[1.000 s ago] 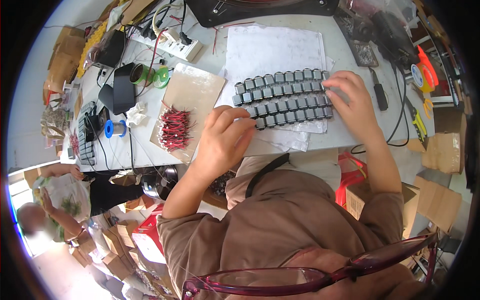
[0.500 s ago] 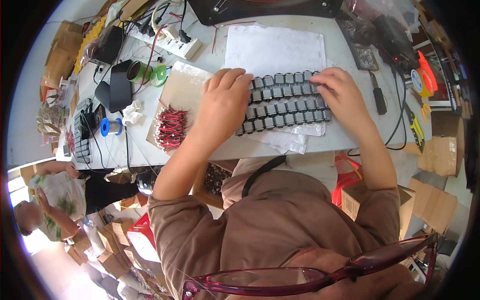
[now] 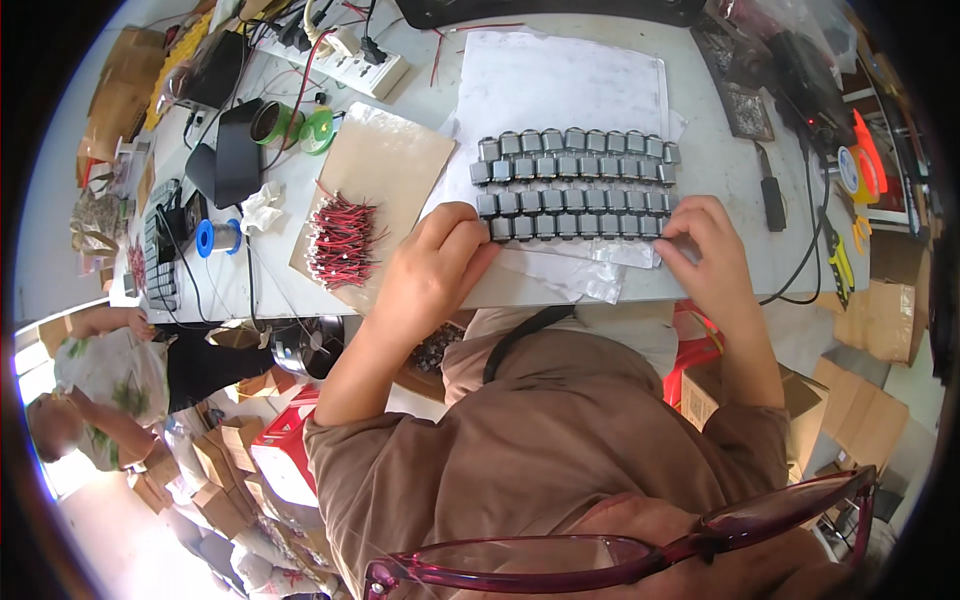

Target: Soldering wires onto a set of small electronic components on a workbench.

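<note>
Small blocks with grey, metal-looking tops and dark sides lie side by side in several rows (image 3: 575,168) on white paper sheets (image 3: 565,80). My left hand (image 3: 440,255) is at the left end of the nearest row (image 3: 580,228), its fingers curled together against the end block. At the right end of that row my right hand (image 3: 712,245) has thumb and fingers bent in a pinch. The row sits between both hands, flat on the paper. My fingers partly hide its end blocks.
To the left, a bundle of red and black wires (image 3: 342,240) lies on a tan board (image 3: 395,150). Beyond are a solder spool (image 3: 218,238), a green tin (image 3: 275,124) and a power strip (image 3: 360,70). A black-handled tool (image 3: 770,195) and cables lie right. Another person (image 3: 110,380) is far left.
Both hands have come toward me, from the far rows to the ends of the nearest row. The rows, slanted before, now lie straighter, and the far ones are uncovered.
</note>
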Tool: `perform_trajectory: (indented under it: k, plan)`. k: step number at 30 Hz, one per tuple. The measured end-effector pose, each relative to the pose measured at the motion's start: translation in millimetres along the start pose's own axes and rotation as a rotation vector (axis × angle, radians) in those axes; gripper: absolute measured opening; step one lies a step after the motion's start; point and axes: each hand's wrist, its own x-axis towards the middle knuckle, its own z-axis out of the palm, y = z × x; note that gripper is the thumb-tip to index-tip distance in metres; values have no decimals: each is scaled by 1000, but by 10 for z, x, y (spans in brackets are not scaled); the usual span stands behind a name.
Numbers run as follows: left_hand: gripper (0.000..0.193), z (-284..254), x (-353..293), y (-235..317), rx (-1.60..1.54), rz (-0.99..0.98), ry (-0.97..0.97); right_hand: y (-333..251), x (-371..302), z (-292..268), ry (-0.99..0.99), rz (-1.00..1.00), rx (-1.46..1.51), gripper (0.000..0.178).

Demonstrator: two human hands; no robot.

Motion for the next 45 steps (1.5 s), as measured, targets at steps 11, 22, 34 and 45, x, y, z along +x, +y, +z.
perform_trajectory:
  k: [11,22,34,45]
  plan:
    - [29,-12,-91,112,58,112,277,449,222,-439,411,480,1137,40]
    - [33,-14,-279,132,75,175,497,1091,1171,-492,553,190,1371,21]
    - [21,-765,-898,-388,181,-424,684,717,157,-604,945,203,926,34]
    - [31,-918,-1172,-383,424,-228,53,446,524,-405,654,-69,921,25]
